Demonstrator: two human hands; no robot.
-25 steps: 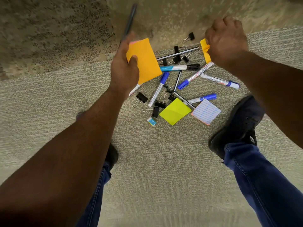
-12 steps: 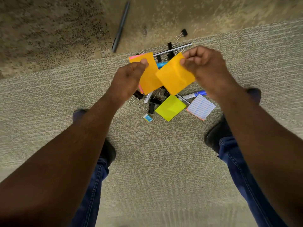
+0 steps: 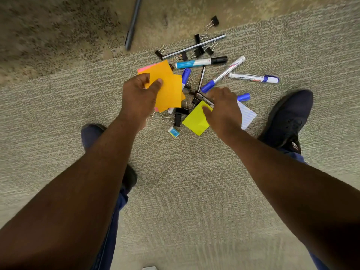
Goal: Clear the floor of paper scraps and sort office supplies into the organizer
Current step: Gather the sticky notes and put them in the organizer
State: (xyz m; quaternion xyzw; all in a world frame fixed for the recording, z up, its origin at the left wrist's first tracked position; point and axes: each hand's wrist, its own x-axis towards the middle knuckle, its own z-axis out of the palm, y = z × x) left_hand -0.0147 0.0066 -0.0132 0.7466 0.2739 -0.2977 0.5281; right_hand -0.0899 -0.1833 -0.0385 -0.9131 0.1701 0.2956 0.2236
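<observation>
My left hand [image 3: 139, 98] pinches a stack of orange sticky notes [image 3: 169, 90] with a pink one behind, thumb on top. My right hand [image 3: 222, 109] reaches down onto the yellow sticky note [image 3: 195, 120] lying on the carpet, thumb touching its upper edge; whether it grips the note I cannot tell. A lined white note [image 3: 247, 115] lies half hidden under that hand. Around them lie several markers, among them a blue-and-white one [image 3: 200, 62] and a blue-capped one [image 3: 253, 77], several black binder clips [image 3: 178, 118] and a small eraser [image 3: 173, 132].
A dark pen [image 3: 133, 22] lies on the mottled floor at the top, beyond the carpet edge. A metal rod [image 3: 194, 47] crosses the clips. My shoes stand at the left [image 3: 93, 131] and right [image 3: 288, 117] of the pile.
The right hand passed its orange note onto the left hand's stack, then dropped to the yellow note on the floor. The left hand stayed above the pile.
</observation>
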